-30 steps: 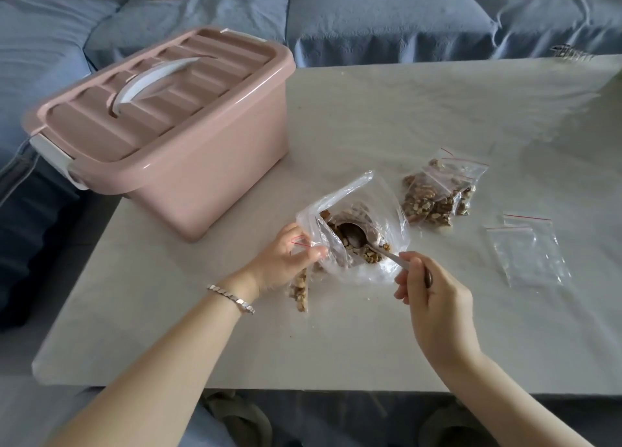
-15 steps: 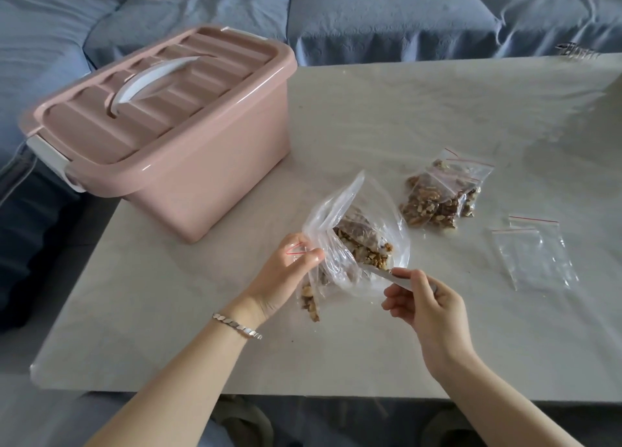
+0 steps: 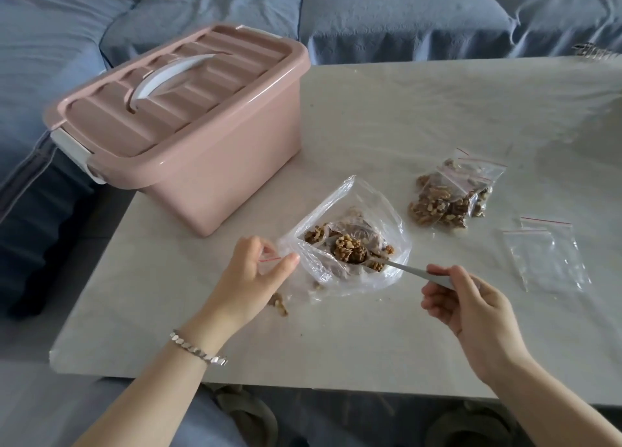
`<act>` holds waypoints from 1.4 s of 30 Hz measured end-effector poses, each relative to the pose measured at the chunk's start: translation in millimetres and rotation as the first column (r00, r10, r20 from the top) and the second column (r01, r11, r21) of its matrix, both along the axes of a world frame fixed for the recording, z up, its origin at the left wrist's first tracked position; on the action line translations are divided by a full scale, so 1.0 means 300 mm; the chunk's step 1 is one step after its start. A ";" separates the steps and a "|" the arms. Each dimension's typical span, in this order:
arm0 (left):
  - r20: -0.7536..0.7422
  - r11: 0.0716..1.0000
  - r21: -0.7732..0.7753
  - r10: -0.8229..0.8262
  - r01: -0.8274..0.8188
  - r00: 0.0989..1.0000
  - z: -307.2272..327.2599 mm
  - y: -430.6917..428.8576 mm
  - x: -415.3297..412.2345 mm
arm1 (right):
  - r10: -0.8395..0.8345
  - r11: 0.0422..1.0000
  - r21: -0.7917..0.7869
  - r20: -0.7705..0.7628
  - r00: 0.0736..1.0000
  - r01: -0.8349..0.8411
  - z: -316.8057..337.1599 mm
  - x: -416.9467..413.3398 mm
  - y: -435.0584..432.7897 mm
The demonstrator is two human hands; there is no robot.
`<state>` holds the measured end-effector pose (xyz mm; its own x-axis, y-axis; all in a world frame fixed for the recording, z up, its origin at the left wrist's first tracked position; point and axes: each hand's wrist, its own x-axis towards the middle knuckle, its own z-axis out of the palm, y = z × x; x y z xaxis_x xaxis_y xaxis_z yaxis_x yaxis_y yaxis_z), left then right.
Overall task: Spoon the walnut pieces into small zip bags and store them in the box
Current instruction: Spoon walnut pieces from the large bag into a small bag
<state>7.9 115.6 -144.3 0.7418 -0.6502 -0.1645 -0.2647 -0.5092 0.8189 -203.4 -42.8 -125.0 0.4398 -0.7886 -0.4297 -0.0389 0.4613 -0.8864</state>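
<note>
No writing, brand, number or sign can be read anywhere in view. The small zip bags (image 3: 548, 251) on the surface carry only a plain red line along the seal. The pink storage box (image 3: 188, 137) shows moulded plastic with no legible lettering.

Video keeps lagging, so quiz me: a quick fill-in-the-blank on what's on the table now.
1. The right hand holds a ____ heaped with walnut pieces inside the large clear bag.
2. The lid of the pink box is ____.
3. The left hand pinches a small zip bag with a ____ stripe.
4. ____ empty zip bags lie at the far right.
Missing: spoon; closed; red; two.
</note>
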 end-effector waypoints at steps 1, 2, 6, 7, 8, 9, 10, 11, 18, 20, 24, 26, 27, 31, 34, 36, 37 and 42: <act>0.064 0.999 -0.046 0.023 -0.020 0.998 0.025 0.004 -0.008 | 0.001 1.000 -0.023 -0.001 1.000 -0.001 0.010 -0.003 -0.012; 0.109 0.994 -0.103 0.047 -0.036 0.993 0.057 0.005 -0.018 | 0.002 0.999 -0.049 -0.004 1.000 -0.003 0.021 -0.005 -0.025; 0.199 0.967 -0.254 0.020 0.032 0.980 0.199 -0.044 -0.087 | -0.011 0.993 -0.119 0.008 1.000 0.012 0.069 -0.007 -0.089; 0.212 0.962 -0.265 -0.004 0.062 0.977 0.223 -0.072 -0.104 | -0.014 0.992 -0.129 0.009 1.000 0.015 0.083 -0.007 -0.105; 0.222 0.960 -0.268 -0.023 0.084 0.975 0.237 -0.104 -0.116 | -0.017 0.990 -0.139 0.008 1.000 0.018 0.098 -0.005 -0.122; 0.225 0.961 -0.257 -0.040 0.099 0.974 0.242 -0.137 -0.123 | -0.022 0.989 -0.147 0.008 1.000 0.023 0.113 -0.003 -0.137; 0.219 0.967 -0.229 -0.063 0.114 0.974 0.233 -0.169 -0.123 | -0.031 0.988 -0.154 0.009 0.999 0.032 0.127 -0.002 -0.151; 0.207 0.974 -0.181 -0.095 0.133 0.974 0.214 -0.196 -0.121 | -0.041 0.986 -0.162 0.013 0.999 0.043 0.141 0.000 -0.164; 0.141 0.988 -0.008 -0.154 0.157 0.978 0.056 -0.230 -0.132 | 0.017 0.972 -0.233 -0.050 0.999 -0.028 0.241 0.031 -0.236; 0.127 0.990 -0.021 -0.135 0.138 0.983 0.049 -0.226 -0.139 | 0.083 0.963 -0.245 -0.112 0.990 -0.108 0.253 0.053 -0.236; 0.154 0.991 -0.016 -0.131 0.135 0.979 0.048 -0.223 -0.142 | 0.187 0.913 -0.321 -0.221 0.957 -0.253 0.264 0.092 -0.218; 0.158 0.990 -0.023 -0.136 0.141 0.978 0.039 -0.227 -0.146 | 0.208 0.856 -0.418 -0.263 0.942 -0.305 0.279 0.108 -0.200; 0.156 0.990 -0.029 -0.135 0.141 0.978 0.035 -0.229 -0.148 | 0.224 0.810 -0.480 -0.278 0.934 -0.337 0.290 0.116 -0.185; 0.148 0.991 -0.059 -0.114 0.124 0.982 0.029 -0.232 -0.156 | 0.281 0.524 -0.699 -0.397 0.874 -0.486 0.320 0.143 -0.106; 0.181 0.988 -0.095 -0.104 0.123 0.978 0.031 -0.227 -0.163 | 0.264 0.347 -0.767 -0.473 0.841 -0.540 0.333 0.139 -0.071; 0.181 0.988 -0.103 -0.098 0.118 0.979 0.034 -0.219 -0.164 | 0.236 0.288 -0.802 -0.470 0.851 -0.523 0.345 0.129 -0.069; 0.181 0.988 -0.100 -0.097 0.116 0.979 0.032 -0.216 -0.163 | 0.227 0.271 -0.815 -0.463 0.857 -0.512 0.352 0.123 -0.072; 0.208 0.986 -0.092 -0.119 0.140 0.971 0.018 -0.216 -0.161 | 0.279 0.194 -0.822 -0.477 0.834 -0.535 0.355 0.100 -0.080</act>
